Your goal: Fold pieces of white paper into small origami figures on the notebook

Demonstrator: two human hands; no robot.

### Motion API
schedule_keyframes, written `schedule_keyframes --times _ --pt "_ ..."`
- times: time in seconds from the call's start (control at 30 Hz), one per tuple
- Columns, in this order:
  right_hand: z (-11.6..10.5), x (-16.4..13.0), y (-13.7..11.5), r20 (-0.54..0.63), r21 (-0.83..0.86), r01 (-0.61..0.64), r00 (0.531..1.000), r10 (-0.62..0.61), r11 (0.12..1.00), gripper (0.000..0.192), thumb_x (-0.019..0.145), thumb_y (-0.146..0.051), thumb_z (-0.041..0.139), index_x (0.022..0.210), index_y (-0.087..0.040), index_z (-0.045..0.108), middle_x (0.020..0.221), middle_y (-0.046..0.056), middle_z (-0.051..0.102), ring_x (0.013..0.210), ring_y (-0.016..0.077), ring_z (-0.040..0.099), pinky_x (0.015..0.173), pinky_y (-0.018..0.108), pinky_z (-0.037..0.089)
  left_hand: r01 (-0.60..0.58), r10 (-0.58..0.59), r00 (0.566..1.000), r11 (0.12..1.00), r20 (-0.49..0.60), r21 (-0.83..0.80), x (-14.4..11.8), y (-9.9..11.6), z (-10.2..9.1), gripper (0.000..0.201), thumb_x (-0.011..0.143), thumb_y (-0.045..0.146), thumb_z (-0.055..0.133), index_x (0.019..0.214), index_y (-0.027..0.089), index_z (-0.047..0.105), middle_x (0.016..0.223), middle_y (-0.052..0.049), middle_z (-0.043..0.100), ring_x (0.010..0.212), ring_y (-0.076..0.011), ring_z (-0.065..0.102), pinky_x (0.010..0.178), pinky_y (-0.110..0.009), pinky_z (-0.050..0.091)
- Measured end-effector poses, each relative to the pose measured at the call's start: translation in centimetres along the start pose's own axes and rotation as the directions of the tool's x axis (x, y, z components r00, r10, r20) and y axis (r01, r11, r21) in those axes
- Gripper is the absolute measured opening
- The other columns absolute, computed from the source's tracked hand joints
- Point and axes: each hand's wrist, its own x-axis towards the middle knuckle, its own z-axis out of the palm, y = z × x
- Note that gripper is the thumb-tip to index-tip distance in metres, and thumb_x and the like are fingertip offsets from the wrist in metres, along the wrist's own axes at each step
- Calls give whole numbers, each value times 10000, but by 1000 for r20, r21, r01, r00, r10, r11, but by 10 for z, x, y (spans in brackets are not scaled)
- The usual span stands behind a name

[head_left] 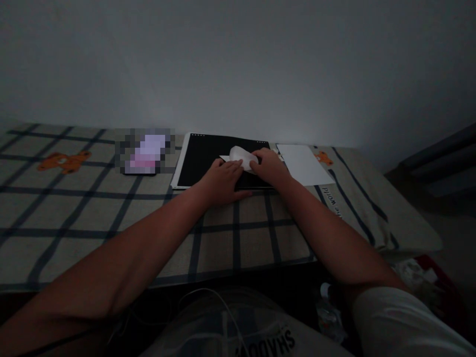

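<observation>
A piece of white paper [241,155], folded so that its upper part curves up, lies on a black flat board or pad [201,153]. My left hand [224,179] rests flat at the paper's lower left, fingers stretched onto it and thumb spread toward me. On the paper's right side, my right hand [270,166] pinches its edge between thumb and curled fingers. A small pointed white corner shows just beyond the left fingers. The black pad has white margins and small holes or dots along its far edge. Part of the folded paper is hidden under both hands.
A white sheet [307,166] lies right of the pad. A phone [147,153] with a lit, blurred screen is at the left. Everything sits on a checked tablecloth [159,213] against a wall. Below the table edge are a plastic bottle [329,312] and a thin cable [223,300].
</observation>
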Motion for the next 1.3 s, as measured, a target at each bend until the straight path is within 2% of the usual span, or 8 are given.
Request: schedule_keyframes --times 0.17,0.33,0.53,0.8,0.97,1.1,1.3 --pt "-2 -2 -6 13 -7 11 1000 -11 1000 309 895 -215 530 1091 -147 759 1093 154 705 1024 287 619 887 415 491 22 -22 1000 1000 17 -14 2 -1 -1 801 981 699 469 1537 124 485 1651 -197 415 1476 -373 430 1153 -526 273" --pt "-8 -4 -9 87 -26 65 994 -63 998 319 915 -195 530 1120 -145 769 1104 144 683 1045 272 613 902 395 485 49 -49 999 998 16 -39 1 -2 -2 767 992 676 474 1549 149 472 1647 -170 433 1471 -350 433 1149 -530 270" --pt "-15 -5 -12 158 -74 105 983 -92 992 330 954 -206 507 1136 -183 781 1090 129 648 1021 257 597 842 375 479 54 -52 997 998 54 -44 1 -3 -5 768 1019 670 408 1623 195 379 1694 -121 359 1499 -343 396 1137 -538 290" --pt "-17 -8 -13 257 -183 206 954 -156 961 348 1018 -202 426 1212 -171 712 1139 139 644 973 239 601 804 349 465 67 -64 996 997 67 -39 2 -6 -3 765 1026 668 380 1646 221 343 1692 -136 357 1529 -346 365 1158 -531 264" --pt "-17 -11 -13 303 -223 259 935 -185 940 393 1046 -212 360 1301 -123 647 1164 162 651 983 244 613 820 350 467 66 -64 997 997 49 -32 3 -12 -3 694 1056 602 359 1608 185 414 1667 -159 403 1528 -302 390 1155 -477 297" --pt "-16 -10 -10 334 -191 316 911 -242 929 398 1048 -250 397 1345 -110 622 1191 161 658 1055 249 609 850 339 466 112 -112 994 994 0 17 3 -15 -3 610 1068 568 348 1557 238 501 1671 -133 407 1537 -322 359 1146 -527 302" --pt "-23 -9 -10 300 -134 300 921 -250 944 438 1082 -455 401 1237 -194 718 1093 122 694 1018 249 623 805 343 454 123 -124 992 992 -17 -8 1 -18 -5 585 1062 571 366 1508 242 552 1635 -119 468 1483 -315 429 1136 -542 316"
